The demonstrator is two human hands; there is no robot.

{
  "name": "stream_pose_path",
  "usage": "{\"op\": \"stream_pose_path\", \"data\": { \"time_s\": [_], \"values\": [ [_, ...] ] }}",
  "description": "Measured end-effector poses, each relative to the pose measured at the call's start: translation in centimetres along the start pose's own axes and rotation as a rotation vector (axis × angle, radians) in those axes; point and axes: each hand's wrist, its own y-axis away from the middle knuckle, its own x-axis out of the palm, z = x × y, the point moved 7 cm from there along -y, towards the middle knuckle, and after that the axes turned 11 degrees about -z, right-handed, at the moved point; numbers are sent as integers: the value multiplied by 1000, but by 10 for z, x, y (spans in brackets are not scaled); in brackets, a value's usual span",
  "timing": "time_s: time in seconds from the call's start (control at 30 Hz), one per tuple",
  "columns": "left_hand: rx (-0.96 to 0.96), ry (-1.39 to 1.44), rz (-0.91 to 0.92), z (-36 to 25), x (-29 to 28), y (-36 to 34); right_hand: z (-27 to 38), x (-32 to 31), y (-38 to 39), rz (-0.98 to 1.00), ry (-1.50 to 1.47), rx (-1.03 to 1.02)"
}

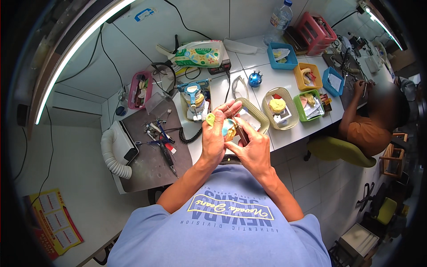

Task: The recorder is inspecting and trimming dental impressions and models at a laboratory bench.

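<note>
My left hand [215, 133] is closed round a small dental model [229, 130] coloured yellow and light blue, with a lime-yellow piece [210, 119] at its thumb. My right hand [252, 147] grips the same model from the right, with a dark brown item [242, 135] among its fingers; what that item is, I cannot tell. A thin metal strand shows near the fingertips. Just behind my hands are a beige basket [258, 115] and a blue-and-white articulator [193, 95].
Handpieces and pliers lie on a grey mat [138, 171] left, beside a white hose unit [116, 158]. Plastic trays [283, 60], a blue spherical device [255, 78] and a bottle [280, 20] stand along the bench [280, 138]. A co-worker [369, 120] sits at the right on a green chair [333, 151].
</note>
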Motion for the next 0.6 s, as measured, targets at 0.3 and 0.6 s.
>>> {"op": "stream_pose_path", "data": {
  "time_s": [0.3, 0.6],
  "values": [
    [-85, -61, 1, 3, 4, -1, -9, -5, -11, 71, 29, -165],
    [-720, -114, 305, 17, -5, 21, -1, -18, -17, 448, 182, -373]
  ]
}}
